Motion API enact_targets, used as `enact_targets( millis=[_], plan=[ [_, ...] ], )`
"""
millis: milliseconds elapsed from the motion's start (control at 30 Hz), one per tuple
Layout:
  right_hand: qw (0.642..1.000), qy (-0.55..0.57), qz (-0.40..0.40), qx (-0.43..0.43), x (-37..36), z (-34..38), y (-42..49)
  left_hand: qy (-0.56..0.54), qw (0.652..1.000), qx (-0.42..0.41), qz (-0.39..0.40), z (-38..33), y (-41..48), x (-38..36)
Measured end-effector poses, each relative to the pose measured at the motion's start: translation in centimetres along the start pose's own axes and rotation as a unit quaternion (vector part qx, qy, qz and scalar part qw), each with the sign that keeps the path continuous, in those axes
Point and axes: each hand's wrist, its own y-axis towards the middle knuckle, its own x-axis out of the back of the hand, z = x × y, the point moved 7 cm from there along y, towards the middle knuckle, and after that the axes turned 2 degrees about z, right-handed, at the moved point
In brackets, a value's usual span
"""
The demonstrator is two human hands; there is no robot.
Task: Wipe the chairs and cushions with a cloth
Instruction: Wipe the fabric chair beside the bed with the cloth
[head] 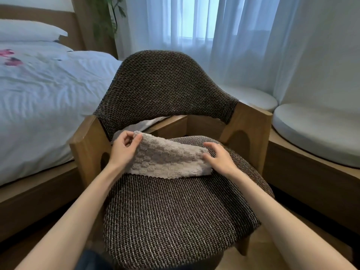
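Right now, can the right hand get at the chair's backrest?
Probably yes. The right hand holds the cloth over the seat, and only open air lies between it and the backrest just beyond.

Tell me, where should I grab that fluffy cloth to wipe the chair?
Best grip: its two short ends, coming from above. The cloth is floppy and sags onto the chair seat, so the left hand and right hand pinch one end each, keeping it spread.
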Motion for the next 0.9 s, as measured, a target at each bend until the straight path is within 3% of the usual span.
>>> enact_targets(
  millis=[233, 333, 500, 633, 700, 800, 900],
  plan=[
    [0.991, -0.099, 0.073, 0.048, -2.2, 1.7, 4.0, -0.085, 0.996, 0.014, 0.029, -0.4, -0.2, -0.3],
    [0.991, -0.111, 0.063, 0.05, -2.3, 1.9, 4.3, -0.079, 0.997, 0.01, 0.023, -0.5, 0.0, -0.1],
    [0.994, 0.088, -0.032, 0.054, 2.5, 3.0, 3.2, -0.009, 0.997, -0.027, -0.067, -1.4, 0.2, 1.7],
    [0.942, 0.331, -0.045, 0.028, 5.9, 3.8, 1.5, -0.022, 0.994, -0.048, -0.095, -3.1, 0.3, 2.0],
    [0.926, 0.378, -0.024, 0.003, 6.2, 3.4, 1.1, -0.028, 0.996, -0.027, -0.085, -3.0, 0.6, 1.6],
    [0.956, 0.289, -0.029, -0.034, 5.6, 1.8, 1.0, 0.084, 0.994, 0.046, -0.051, -0.6, 0.6, 0.7],
    [0.99, 0.103, -0.031, -0.086, 3.8, -1.1, 1.0, 0.288, 0.939, 0.169, 0.082, 3.9, -0.9, -0.7]
  ],
)
